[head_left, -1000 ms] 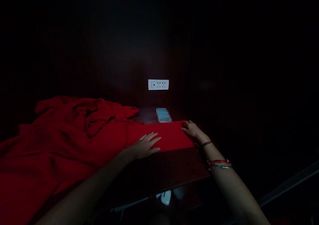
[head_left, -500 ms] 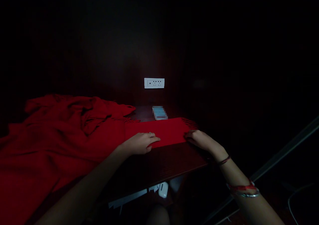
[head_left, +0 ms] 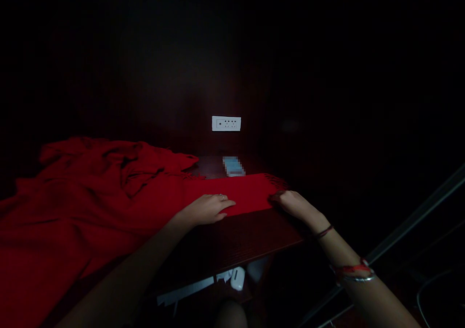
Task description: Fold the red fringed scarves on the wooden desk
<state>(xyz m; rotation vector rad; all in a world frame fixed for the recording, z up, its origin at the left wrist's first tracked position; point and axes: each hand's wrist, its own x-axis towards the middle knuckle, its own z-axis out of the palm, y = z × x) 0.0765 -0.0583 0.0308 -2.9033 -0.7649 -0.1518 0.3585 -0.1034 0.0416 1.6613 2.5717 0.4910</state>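
Observation:
A large red fringed scarf (head_left: 90, 207) lies spread over a dark wooden table (head_left: 240, 241), bunched at the left and stretched flat toward the right. My left hand (head_left: 209, 208) rests palm down on the flat strip's near edge, fingers together and extended, a ring on one finger. My right hand (head_left: 294, 203) lies at the strip's right end by the fringe, fingers curled down onto the fabric's near corner. Bracelets circle my right wrist.
A white wall socket (head_left: 226, 123) sits on the dark back wall. A small pale blurred object (head_left: 233, 166) lies on the table behind the scarf. White items (head_left: 236, 278) show under the table's front edge. A pale rail (head_left: 410, 226) slants at the right.
My right hand slid from the strip's far right corner back to its near right corner. The left hand drew slightly nearer, fingers closing together. The view shifted a little.

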